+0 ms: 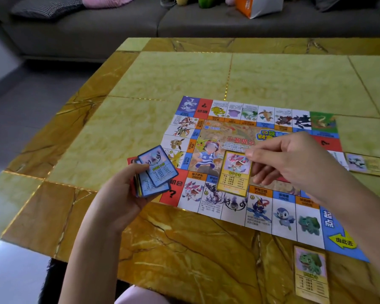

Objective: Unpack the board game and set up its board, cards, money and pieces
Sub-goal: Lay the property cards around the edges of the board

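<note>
The board lies unfolded on the worktop. The right hand pinches a yellow card above it; the left hand grips the blue deck. Two cards are laid beside the board; money and pieces aren't visible yet.

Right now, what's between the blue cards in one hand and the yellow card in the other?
Just the game board, its cartoon boy, between the blue cards and yellow card. Head view shows it.

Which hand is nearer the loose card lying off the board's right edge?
Right. The right hand is over the board just left of that card; the left hand is at the board's left corner.
</note>
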Motion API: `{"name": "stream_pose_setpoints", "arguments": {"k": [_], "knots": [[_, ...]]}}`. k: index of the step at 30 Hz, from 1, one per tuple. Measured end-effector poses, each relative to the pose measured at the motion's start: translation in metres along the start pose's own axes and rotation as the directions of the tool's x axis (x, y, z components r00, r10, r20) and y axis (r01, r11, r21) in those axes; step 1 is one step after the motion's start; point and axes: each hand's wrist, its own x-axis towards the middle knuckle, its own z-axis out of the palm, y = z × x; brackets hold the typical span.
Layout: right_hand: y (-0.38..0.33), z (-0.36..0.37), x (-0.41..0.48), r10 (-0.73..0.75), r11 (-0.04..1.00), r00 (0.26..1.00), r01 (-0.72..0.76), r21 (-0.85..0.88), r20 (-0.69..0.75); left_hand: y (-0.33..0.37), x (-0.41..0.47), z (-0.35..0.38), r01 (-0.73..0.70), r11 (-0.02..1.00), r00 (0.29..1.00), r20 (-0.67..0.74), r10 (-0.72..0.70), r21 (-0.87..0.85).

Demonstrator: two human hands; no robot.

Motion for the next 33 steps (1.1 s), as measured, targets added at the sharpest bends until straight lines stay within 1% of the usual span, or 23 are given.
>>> {"name": "stream_pose_setpoints", "arguments": {"k": [9, 13, 16, 18, 20, 22, 24, 27, 29, 31, 33], "knots": [[-0.015, -0.002, -0.016, -0.131, 0.991, 0.991, 0.131, -0.006, 0.033, 0.000, 0.000, 0.001, -0.009, 1.000, 1.000, 0.009, 0.009, 0.017], [-0.017, -0.003, -0.018, -0.153, 0.988, 0.988, 0.153, 0.016, 0.023, 0.000, 0.001, 0.000, -0.015, 1.000, 1.000, 0.007, 0.015, 0.014], [-0.005, 0.005, -0.015, -0.094, 0.994, 0.994, 0.096, -0.042, 0.055, 0.000, 0.001, -0.002, -0.022, 1.000, 1.000, -0.010, 0.022, 0.010], [0.008, 0.018, -0.017, -0.003, 0.995, 0.990, 0.016, -0.094, 0.143, -0.001, 0.002, -0.003, -0.025, 1.000, 0.999, -0.022, 0.025, 0.011], [0.021, 0.033, -0.022, 0.061, 0.990, 0.977, -0.034, -0.135, 0.204, 0.000, 0.003, -0.003, -0.026, 1.000, 0.999, -0.031, 0.027, 0.013], [0.029, 0.047, -0.027, 0.080, 0.985, 0.972, -0.043, -0.168, 0.219, -0.001, 0.004, -0.005, -0.032, 0.999, 0.999, -0.040, 0.032, 0.008], [0.035, 0.061, -0.030, 0.066, 0.981, 0.974, -0.023, -0.194, 0.218, -0.001, 0.005, -0.006, -0.035, 0.999, 0.998, -0.044, 0.035, -0.002], [0.044, 0.074, -0.030, -0.023, 0.956, 0.983, 0.074, -0.282, 0.181, -0.001, 0.005, -0.007, -0.036, 0.999, 0.999, -0.037, 0.036, -0.011], [0.048, 0.078, -0.032, -0.132, 0.913, 0.979, 0.181, -0.365, 0.155, 0.000, 0.004, -0.008, -0.043, 0.999, 0.998, -0.039, 0.042, -0.019], [0.051, 0.078, -0.036, -0.278, 0.830, 0.945, 0.326, -0.454, 0.170, 0.000, 0.003, -0.009, -0.052, 0.998, 0.998, -0.044, 0.050, -0.033], [0.055, 0.077, -0.042, -0.419, 0.687, 0.873, 0.485, -0.541, 0.250, 0.001, 0.002, -0.009, -0.057, 0.997, 0.997, -0.050, 0.055, -0.043]]}}
